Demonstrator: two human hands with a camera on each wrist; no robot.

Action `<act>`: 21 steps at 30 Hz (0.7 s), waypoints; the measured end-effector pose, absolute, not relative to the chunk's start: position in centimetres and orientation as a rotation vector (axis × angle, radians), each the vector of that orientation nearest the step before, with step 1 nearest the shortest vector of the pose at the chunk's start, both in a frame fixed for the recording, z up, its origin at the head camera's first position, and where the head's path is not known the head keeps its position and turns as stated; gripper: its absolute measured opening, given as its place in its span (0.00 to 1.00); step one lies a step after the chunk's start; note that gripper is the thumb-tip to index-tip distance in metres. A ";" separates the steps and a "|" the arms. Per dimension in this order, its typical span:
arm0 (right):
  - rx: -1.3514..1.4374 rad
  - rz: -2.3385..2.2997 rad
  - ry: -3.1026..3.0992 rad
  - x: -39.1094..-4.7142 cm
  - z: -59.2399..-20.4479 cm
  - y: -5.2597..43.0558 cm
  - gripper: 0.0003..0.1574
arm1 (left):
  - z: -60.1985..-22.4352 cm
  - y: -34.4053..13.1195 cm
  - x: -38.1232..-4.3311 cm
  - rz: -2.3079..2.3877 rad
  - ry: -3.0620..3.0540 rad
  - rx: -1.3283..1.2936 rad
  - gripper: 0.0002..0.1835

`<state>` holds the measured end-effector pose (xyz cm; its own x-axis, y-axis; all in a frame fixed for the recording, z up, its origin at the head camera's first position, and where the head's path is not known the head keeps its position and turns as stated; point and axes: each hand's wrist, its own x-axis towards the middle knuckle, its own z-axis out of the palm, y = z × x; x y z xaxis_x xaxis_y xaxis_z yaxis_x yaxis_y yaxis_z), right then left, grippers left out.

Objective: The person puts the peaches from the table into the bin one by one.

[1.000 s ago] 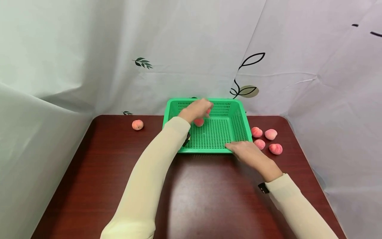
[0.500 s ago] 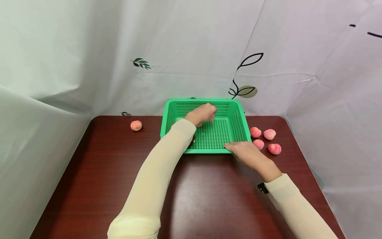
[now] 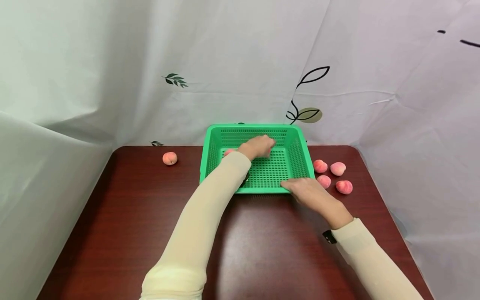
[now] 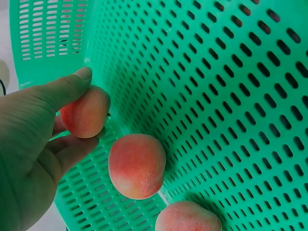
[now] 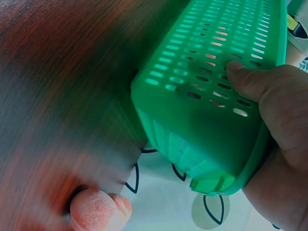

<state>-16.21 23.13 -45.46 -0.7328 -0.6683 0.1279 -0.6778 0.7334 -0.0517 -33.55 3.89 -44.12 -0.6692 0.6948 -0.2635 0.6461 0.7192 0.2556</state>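
Inside the green plastic basket (image 3: 262, 190), my left hand (image 3: 259, 146) pinches a peach (image 4: 86, 113) between thumb and fingers, near the far side. Just below it in the left wrist view lies a second peach (image 4: 137, 166), and a third peach (image 4: 187, 219) is cut by the frame's bottom edge. Most of the basket's left part is hidden by my left forearm in the head view. My right hand (image 3: 310, 192) grips the near rim by the right corner; its thumb (image 5: 250, 82) presses the slotted outer wall in the right wrist view.
Several peaches (image 3: 338, 168) sit on the dark red table (image 3: 262, 250) just right of the basket. A lone peach (image 3: 170, 158) lies at the table's back left. A pale curtain (image 3: 232, 62) hangs close behind the basket.
My left hand has moved right and a little nearer and lower inside the basket, with the peach held. A peach formerly behind my arm shows at its left. My right hand has stayed put.
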 end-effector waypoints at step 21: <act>1.103 0.141 -2.812 -16.1 -45.3 23.2 0.15 | -45.0 4.3 -33.6 0.151 2.567 0.993 0.28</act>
<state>-16.11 23.16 -45.33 -0.7279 -0.6706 0.1432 -0.6816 0.7305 -0.0435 -33.63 4.26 -45.01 -0.6768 0.6670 -0.3116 0.6258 0.7442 0.2335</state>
